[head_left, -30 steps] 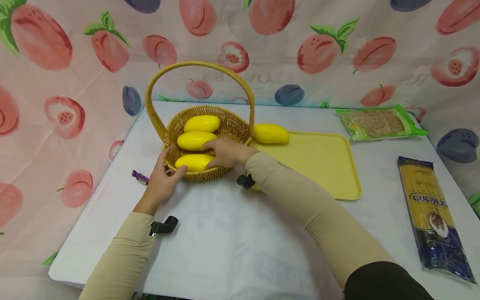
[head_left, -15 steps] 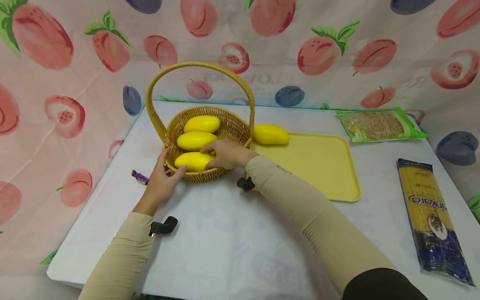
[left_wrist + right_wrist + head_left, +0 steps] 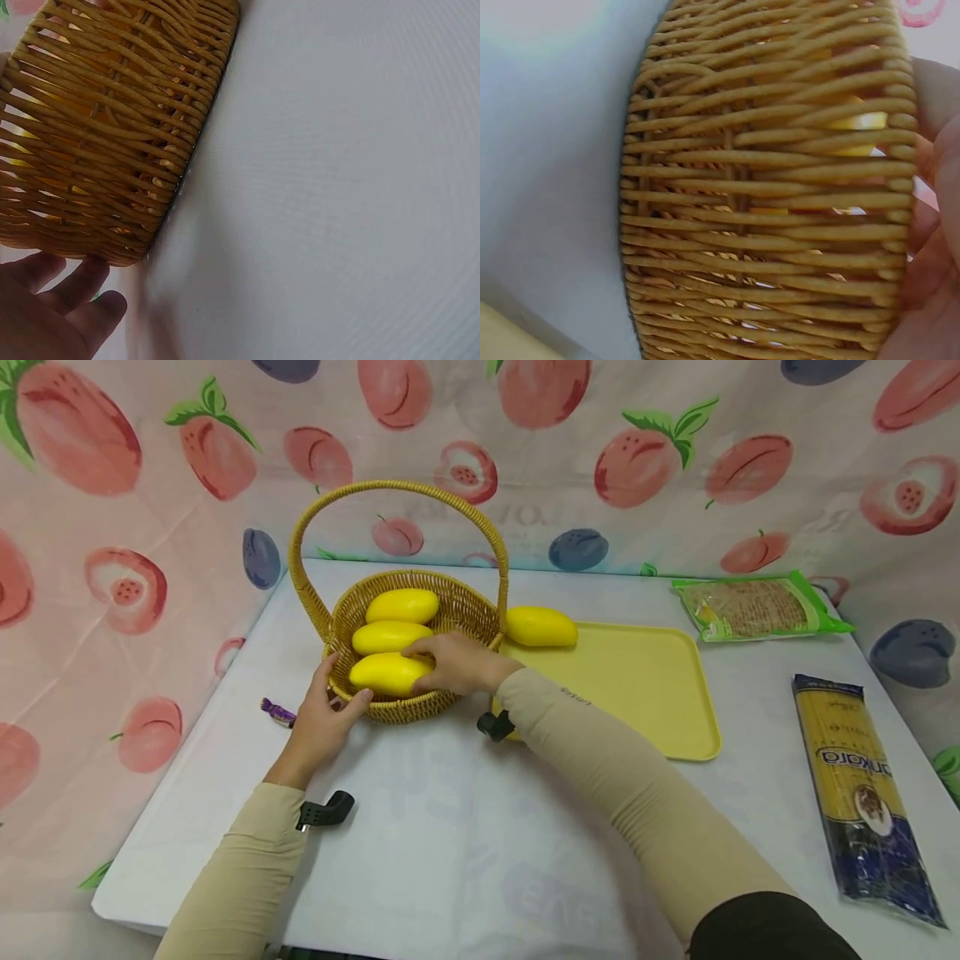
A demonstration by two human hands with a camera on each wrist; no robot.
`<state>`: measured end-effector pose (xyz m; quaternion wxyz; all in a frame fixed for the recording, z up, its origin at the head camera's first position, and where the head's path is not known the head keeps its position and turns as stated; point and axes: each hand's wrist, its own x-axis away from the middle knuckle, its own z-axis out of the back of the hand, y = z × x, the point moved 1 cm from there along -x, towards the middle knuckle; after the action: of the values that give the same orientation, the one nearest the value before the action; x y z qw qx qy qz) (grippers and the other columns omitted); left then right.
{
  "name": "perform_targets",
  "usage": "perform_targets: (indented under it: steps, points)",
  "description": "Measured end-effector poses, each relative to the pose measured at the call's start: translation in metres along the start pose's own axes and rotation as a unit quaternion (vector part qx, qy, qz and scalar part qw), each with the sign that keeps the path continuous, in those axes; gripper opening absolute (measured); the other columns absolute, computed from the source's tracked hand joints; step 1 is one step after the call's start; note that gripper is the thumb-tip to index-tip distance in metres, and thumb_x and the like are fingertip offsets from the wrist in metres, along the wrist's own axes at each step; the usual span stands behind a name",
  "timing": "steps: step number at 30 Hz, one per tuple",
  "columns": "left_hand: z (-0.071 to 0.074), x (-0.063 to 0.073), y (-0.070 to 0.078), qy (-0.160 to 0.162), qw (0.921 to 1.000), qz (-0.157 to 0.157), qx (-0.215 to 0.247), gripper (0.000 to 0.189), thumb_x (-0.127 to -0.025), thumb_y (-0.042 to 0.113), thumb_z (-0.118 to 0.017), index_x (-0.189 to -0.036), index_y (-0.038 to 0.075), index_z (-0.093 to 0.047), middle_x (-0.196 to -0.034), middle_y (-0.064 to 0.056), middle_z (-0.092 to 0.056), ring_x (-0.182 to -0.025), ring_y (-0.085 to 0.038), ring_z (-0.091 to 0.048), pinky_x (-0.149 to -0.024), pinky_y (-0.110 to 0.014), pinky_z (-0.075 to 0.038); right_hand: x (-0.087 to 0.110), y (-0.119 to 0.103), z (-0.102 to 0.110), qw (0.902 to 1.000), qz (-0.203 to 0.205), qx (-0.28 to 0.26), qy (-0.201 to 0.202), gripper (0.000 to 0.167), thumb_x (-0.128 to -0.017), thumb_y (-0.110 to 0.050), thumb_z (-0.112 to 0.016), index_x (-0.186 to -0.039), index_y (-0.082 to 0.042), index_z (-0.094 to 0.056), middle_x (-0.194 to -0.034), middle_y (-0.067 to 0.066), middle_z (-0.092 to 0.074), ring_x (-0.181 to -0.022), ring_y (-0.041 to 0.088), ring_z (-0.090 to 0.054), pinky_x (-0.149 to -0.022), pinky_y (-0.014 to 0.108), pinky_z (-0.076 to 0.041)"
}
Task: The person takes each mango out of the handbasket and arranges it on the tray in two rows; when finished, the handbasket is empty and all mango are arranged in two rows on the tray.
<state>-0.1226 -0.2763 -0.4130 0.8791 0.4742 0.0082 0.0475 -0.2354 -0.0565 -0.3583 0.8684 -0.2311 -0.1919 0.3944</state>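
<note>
In the head view a wicker basket with a tall hoop handle holds a row of yellow mangoes: a back one, a middle one and a front one. My right hand reaches over the rim and grips the right end of the front mango with thumb and fingers. My left hand holds the basket at its left front, thumb by the rim; the left wrist view shows fingertips against the outer wall. Woven strands hide most of the right fingers in the right wrist view.
Right of the basket lies a yellow tray, with another mango at its back left corner. A green-edged food packet and a long pasta packet lie farther right. A purple wrapped candy is beside the left hand.
The front mango has shifted up and back toward the middle mango, in the right hand's grip. The left hand and the basket stay about where they were.
</note>
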Motion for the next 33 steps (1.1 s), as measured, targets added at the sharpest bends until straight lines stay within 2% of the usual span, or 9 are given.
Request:
perform_targets:
  steps: [3, 11, 25, 33]
  points:
    - [0.0, 0.0, 0.001, 0.0, 1.0, -0.001, -0.003, 0.088, -0.099, 0.047, -0.058, -0.162, 0.016, -0.006, -0.164, -0.02, -0.014, -0.141, -0.044, -0.031, -0.114, -0.057, -0.029, 0.003, 0.001, 0.005, 0.9998, 0.002, -0.015, 0.012, 0.058, -0.094, -0.036, -0.072, -0.145, -0.015, -0.055, -0.143, 0.003, -0.056, -0.134, 0.023, -0.047, -0.112, 0.035, -0.037]
    - [0.0, -0.001, 0.001, 0.0, 1.0, -0.002, -0.001, 0.087, -0.1, 0.045, -0.058, -0.162, 0.016, -0.005, -0.163, -0.022, -0.016, -0.142, -0.043, -0.031, -0.115, -0.056, -0.029, 0.014, 0.003, 0.021, 0.9993, 0.002, -0.004, 0.038, 0.057, -0.094, -0.035, -0.072, -0.145, -0.016, -0.055, -0.144, 0.003, -0.054, -0.134, 0.021, -0.047, -0.111, 0.033, -0.037]
    - [0.001, -0.001, 0.001, -0.005, 1.0, -0.001, -0.002, 0.087, -0.1, 0.046, -0.058, -0.162, 0.016, -0.005, -0.162, -0.023, -0.018, -0.141, -0.044, -0.031, -0.114, -0.057, -0.028, 0.05, 0.015, 0.044, 0.9979, 0.003, -0.011, 0.064, 0.057, -0.095, -0.032, -0.071, -0.147, -0.016, -0.052, -0.145, 0.0, -0.052, -0.131, 0.019, -0.047, -0.109, 0.035, -0.039]
    - [0.0, -0.001, 0.002, -0.004, 1.0, 0.0, -0.005, 0.084, -0.101, 0.039, -0.058, -0.162, 0.016, -0.005, -0.162, -0.023, -0.017, -0.142, -0.044, -0.031, -0.114, -0.057, -0.028, 0.07, 0.019, 0.054, 0.997, 0.005, -0.001, 0.077, 0.057, -0.094, -0.026, -0.072, -0.146, -0.013, -0.053, -0.147, 0.002, -0.051, -0.132, 0.024, -0.047, -0.112, 0.039, -0.036]
